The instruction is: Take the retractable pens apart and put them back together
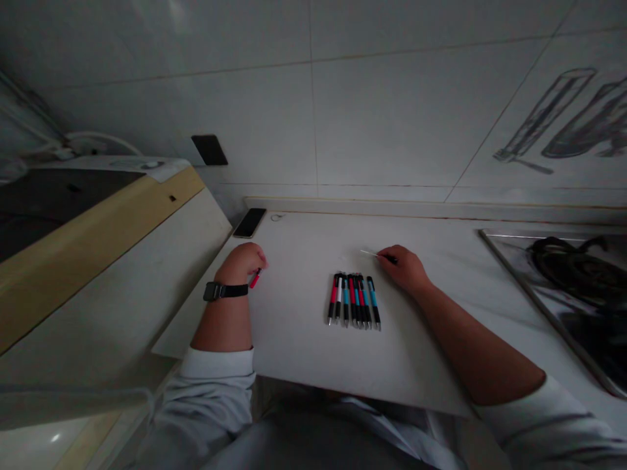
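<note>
My left hand (251, 258), at the left of the white counter, is closed on a red pen piece (255, 279), whose lower end sticks out below the fingers. My right hand (404, 266) is closed at the right, pinching a thin white pen refill (368, 252) that points left. Something black shows between those fingers, partly hidden. Below and left of the right hand lies a row of several click pens (354, 300), with red, white and blue barrels and black grips, side by side with silver tips toward me.
A black phone (250, 222) and a small ring-like item (277, 217) lie at the counter's back left. A gas stove (571, 294) borders the right side. A large white appliance (161, 261) stands at the left. The tiled wall (392, 130) closes off the back.
</note>
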The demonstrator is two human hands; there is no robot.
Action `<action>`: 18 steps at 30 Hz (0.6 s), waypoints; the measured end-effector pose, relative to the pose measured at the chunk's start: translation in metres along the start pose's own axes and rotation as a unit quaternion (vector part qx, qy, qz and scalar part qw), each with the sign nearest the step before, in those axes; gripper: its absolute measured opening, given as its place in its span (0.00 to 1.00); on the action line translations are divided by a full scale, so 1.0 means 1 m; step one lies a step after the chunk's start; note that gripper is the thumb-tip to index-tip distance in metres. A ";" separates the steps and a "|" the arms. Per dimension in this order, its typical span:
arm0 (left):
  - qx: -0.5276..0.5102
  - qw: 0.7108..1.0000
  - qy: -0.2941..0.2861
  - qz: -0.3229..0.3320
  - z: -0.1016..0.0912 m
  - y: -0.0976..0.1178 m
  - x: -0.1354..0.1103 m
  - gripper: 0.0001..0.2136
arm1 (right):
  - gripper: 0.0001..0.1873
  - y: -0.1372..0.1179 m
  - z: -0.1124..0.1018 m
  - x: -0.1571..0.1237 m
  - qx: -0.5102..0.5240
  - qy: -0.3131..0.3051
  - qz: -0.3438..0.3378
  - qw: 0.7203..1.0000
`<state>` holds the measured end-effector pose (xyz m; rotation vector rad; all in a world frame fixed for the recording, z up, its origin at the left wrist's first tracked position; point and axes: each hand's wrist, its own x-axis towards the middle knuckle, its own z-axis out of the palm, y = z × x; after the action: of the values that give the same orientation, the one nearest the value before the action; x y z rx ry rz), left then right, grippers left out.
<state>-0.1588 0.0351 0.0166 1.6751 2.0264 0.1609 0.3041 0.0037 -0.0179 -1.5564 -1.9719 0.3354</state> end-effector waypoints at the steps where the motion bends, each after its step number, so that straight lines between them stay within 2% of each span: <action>1: 0.007 1.000 0.023 0.015 -0.001 0.001 -0.001 0.06 | 0.13 0.000 0.001 0.001 0.013 0.016 0.003 1.000; 3: 0.015 0.993 0.095 0.063 -0.002 0.008 -0.004 0.07 | 0.14 0.000 0.002 0.002 0.053 0.045 0.022 0.997; 5: 0.006 0.978 0.169 0.121 -0.001 0.025 -0.010 0.09 | 0.16 -0.001 0.004 0.004 0.126 0.059 0.060 0.988; 8: -0.015 0.946 0.215 0.241 0.012 0.062 -0.024 0.11 | 0.21 -0.008 0.005 0.005 0.277 0.052 0.105 0.954; 10: -0.031 0.921 0.221 0.319 0.029 0.087 -0.037 0.09 | 0.22 -0.015 0.004 0.004 0.348 0.049 0.113 0.930; 12: -0.061 0.903 0.195 0.378 0.048 0.111 -0.051 0.09 | 0.22 -0.025 0.004 0.002 0.406 0.039 0.122 0.905; 15: -0.097 0.883 0.162 0.429 0.076 0.139 -0.072 0.10 | 0.21 -0.041 0.006 -0.004 0.512 0.007 0.132 0.849; 18: -0.132 0.871 0.156 0.446 0.095 0.158 -0.084 0.12 | 0.20 -0.057 0.011 -0.011 0.592 -0.022 0.132 0.795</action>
<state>0.0331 -0.0278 0.0223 2.3644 1.1597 1.0225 0.2537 -0.0211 0.0004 -0.9087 -1.0515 1.4014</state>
